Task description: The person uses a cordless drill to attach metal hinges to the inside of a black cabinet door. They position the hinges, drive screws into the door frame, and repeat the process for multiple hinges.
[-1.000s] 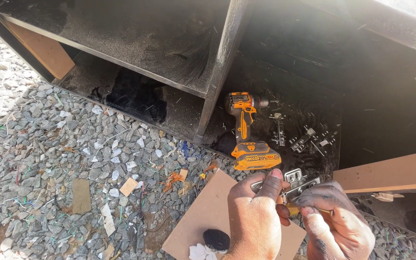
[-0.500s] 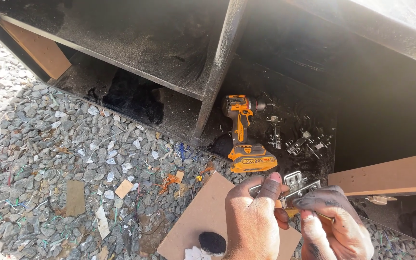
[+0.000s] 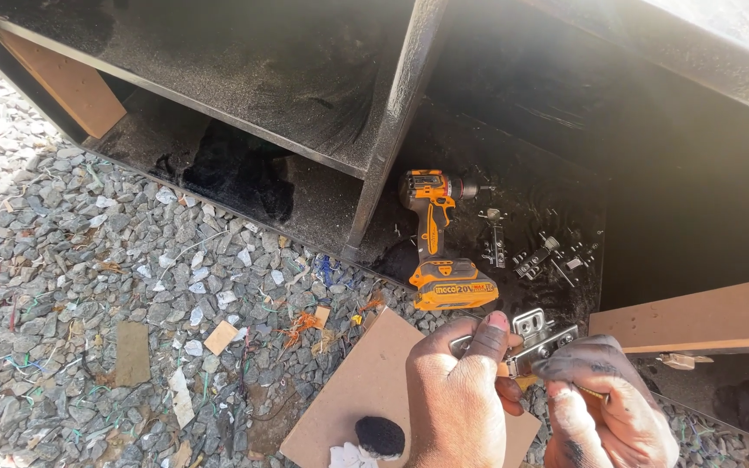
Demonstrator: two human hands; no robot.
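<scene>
From where I sit, both hands meet at about five o'clock in the view. My left hand (image 3: 454,394) curls its fingers over a silver metal hinge (image 3: 532,340), thumb raised on top, gripping it; my right hand (image 3: 604,407), smeared dark, pinches the same hinge from the other side, and a bit of yellow shows between the two hands, though I cannot tell what it is. At twelve o'clock from the hinge, just beyond it, an orange and black cordless drill (image 3: 438,247) lies inside the black cabinet (image 3: 322,78). At two o'clock from the hands, more small metal fittings (image 3: 548,253) are scattered on the cabinet panel. Below the left hand sits a brown board (image 3: 357,390) on grey gravel (image 3: 88,286).
</scene>
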